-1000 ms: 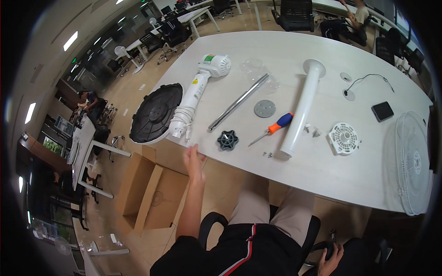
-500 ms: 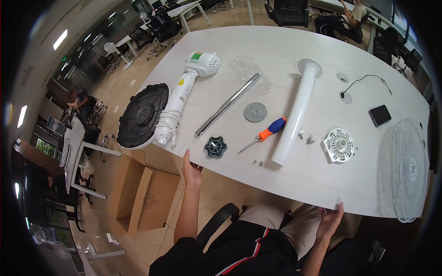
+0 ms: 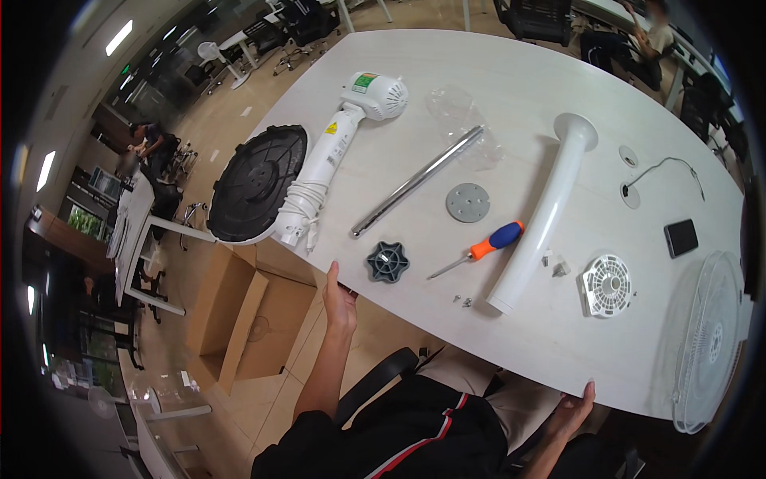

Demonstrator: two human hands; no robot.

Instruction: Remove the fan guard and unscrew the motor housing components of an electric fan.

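My left hand [image 3: 340,305] grips the near edge of the white table [image 3: 415,307], thumb up at the rim and fingers partly hidden beneath. My right hand [image 3: 574,409] holds the same edge farther right. Closest to my left hand lies a dark star-shaped knob [image 3: 388,262]. A white fan motor with its pole and coiled cord [image 3: 329,156] lies by a black round base [image 3: 259,184]. In the middle are a chrome tube [image 3: 417,181], a grey disc [image 3: 467,203], an orange-and-blue screwdriver [image 3: 487,246], small screws [image 3: 467,302] and a white flanged tube [image 3: 546,219].
On the right are a white vented plate [image 3: 606,286], a small black box [image 3: 681,238], a cable [image 3: 662,169] and a wire fan guard [image 3: 708,343]. A clear plastic bag [image 3: 463,120] lies behind the chrome tube. An open cardboard box [image 3: 251,319] stands on the floor at left.
The whole view has shifted and tilted slightly, so the table's things sit farther right in it. Both hands keep their hold on the edge; nothing on the table has visibly moved.
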